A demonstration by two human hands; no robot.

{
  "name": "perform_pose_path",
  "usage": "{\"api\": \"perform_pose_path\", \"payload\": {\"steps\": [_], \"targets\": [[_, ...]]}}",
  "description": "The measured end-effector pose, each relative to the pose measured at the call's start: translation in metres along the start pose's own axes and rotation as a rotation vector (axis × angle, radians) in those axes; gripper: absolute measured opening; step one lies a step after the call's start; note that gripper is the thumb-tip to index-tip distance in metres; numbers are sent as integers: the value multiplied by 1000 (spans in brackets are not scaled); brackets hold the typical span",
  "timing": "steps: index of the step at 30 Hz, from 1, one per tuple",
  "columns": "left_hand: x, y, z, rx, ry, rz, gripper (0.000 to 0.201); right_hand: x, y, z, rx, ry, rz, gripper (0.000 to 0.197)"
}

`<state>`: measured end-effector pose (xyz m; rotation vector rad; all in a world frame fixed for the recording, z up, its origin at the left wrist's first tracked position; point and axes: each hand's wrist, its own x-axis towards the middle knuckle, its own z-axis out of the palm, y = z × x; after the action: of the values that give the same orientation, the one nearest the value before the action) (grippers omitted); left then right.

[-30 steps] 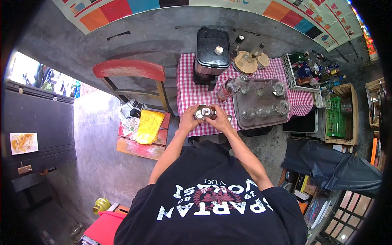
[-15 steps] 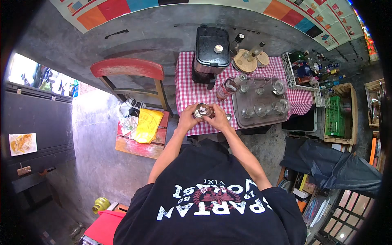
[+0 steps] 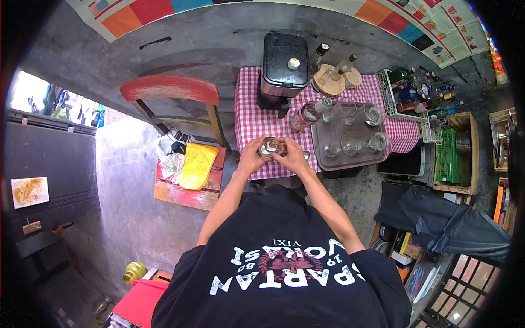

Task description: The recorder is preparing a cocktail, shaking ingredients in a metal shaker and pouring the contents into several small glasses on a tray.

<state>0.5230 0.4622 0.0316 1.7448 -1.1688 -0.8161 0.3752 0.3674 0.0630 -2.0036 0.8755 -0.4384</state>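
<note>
A clear glass (image 3: 270, 146) with whitish pieces like ice inside stands upright between my hands at the table's front edge. My left hand (image 3: 253, 157) is wrapped round its left side. My right hand (image 3: 292, 157) closes on its right side, where something brownish shows through the glass. Whether the base touches the cloth is hidden. A spoon (image 3: 306, 155) lies right beside my right hand. Beyond it stands a bottle (image 3: 307, 116) of reddish-brown liquid. Several clear glasses (image 3: 349, 145) are on a grey-brown tray (image 3: 350, 163) to the right.
A black ice-maker-like appliance (image 3: 285, 60) stands at the back of the checked tablecloth (image 3: 249, 109). Two bottles and round wooden boards (image 3: 330, 83) are next to it. A white basket (image 3: 389, 98) of bottles sits far right. Left is a red chair (image 3: 169, 90) with a yellow bag (image 3: 198, 167).
Both hands stay round the glass in nearly the same place. The whole view has shifted very slightly.
</note>
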Motion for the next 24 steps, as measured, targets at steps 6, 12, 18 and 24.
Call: {"api": "perform_pose_path", "payload": {"steps": [6, 12, 18, 24], "targets": [[0, 4, -1, 17, -6, 29, 74, 1, 4, 0, -101, -5, -26, 47], [0, -3, 0, -19, -3, 30, 76, 1, 2, 0, -154, 21, -114, 46], [2, -2, 0, -5, -18, 16, 76, 3, 7, 0, -127, 22, -96, 46], [2, -1, -2, -3, -10, 38, 76, 5, 3, -2, -109, 15, -110, 46]]}}
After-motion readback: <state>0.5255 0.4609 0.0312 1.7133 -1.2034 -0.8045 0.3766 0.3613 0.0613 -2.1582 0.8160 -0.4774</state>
